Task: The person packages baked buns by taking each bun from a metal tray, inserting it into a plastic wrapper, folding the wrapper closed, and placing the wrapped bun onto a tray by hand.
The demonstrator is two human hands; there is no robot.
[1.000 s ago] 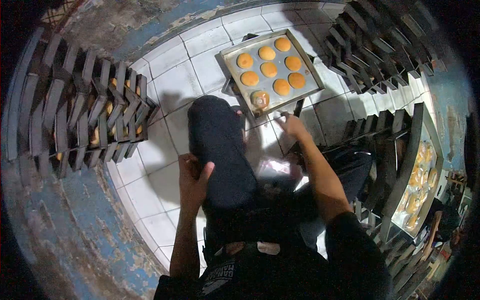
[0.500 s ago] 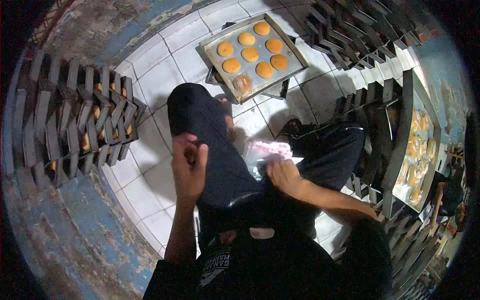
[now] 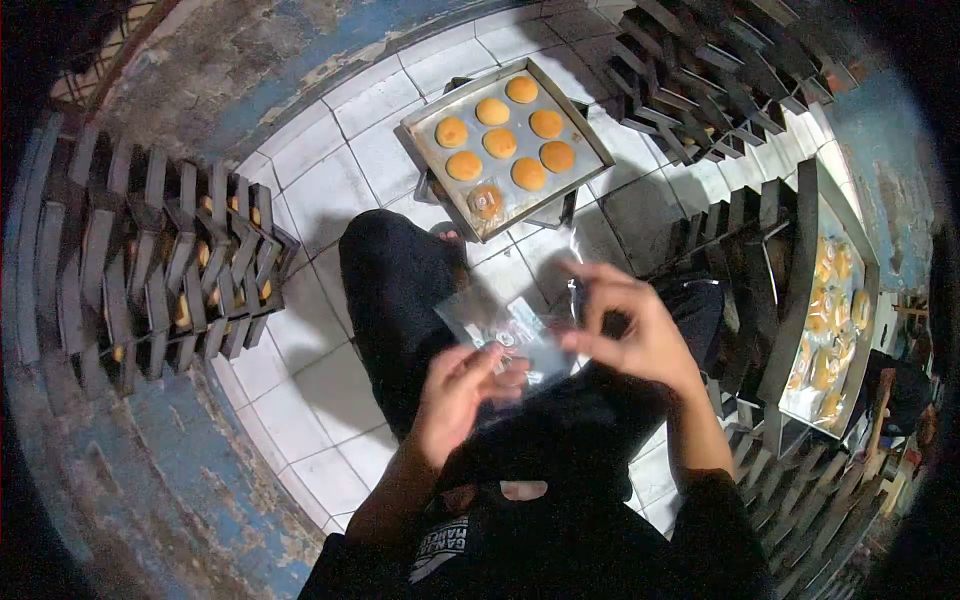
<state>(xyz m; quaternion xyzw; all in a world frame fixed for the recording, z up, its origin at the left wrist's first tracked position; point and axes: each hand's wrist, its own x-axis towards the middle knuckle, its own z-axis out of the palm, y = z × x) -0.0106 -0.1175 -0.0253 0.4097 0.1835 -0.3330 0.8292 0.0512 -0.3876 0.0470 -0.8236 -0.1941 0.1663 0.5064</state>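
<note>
Over my lap, a clear plastic bag (image 3: 515,335) with white printing is spread between my hands. My left hand (image 3: 462,395) pinches its lower left part between thumb and fingers. At the bag's right edge, my right hand (image 3: 640,325) is curled round, thumb and forefinger tips on the plastic with a gap between them; motion blurs the grip. Beyond my knees, a metal baking tray (image 3: 590,172) carries several round golden buns (image 3: 499,143). One wrapped bun (image 3: 485,202) lies at the tray's near corner.
Stacked dark trays (image 3: 150,265) with buns stand at the left wall. More stacked trays (image 3: 690,75) rise at the far right. Beside my right knee, a tray (image 3: 868,345) of wrapped buns (image 3: 828,340) tops another stack. White floor tiles (image 3: 318,385) lie beneath.
My right hand has lifted the bag from a pinkish-white packet on my lap. My left hand has come from over my left knee to take hold of the bag.
</note>
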